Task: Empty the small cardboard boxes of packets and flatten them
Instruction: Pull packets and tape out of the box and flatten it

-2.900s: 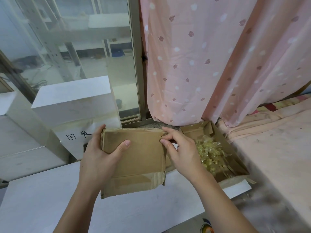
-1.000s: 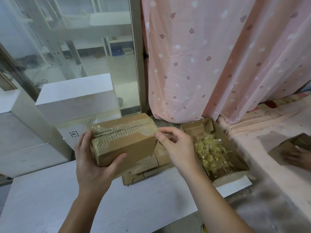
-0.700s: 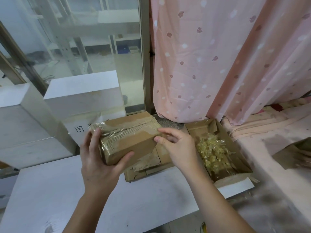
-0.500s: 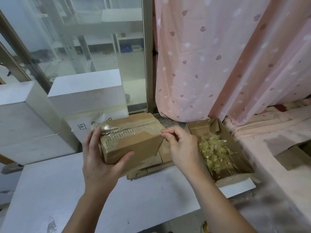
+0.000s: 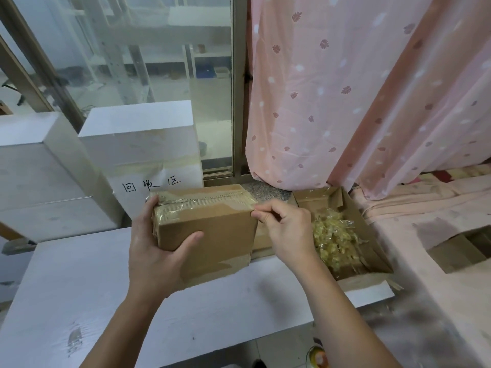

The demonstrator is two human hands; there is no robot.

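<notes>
A person held a sealed small cardboard box point(image 5: 204, 229) above a white table point(image 5: 186, 309). The left hand point(image 5: 156, 251) gripped the box's left end, thumb across its front. The right hand point(image 5: 287, 229) pinched the clear tape point(image 5: 202, 201) at the box's upper right corner. To the right, an open cardboard box point(image 5: 372, 240) held yellowish packets point(image 5: 332, 240). A pink curtain point(image 5: 345, 88) hung behind.
</notes>
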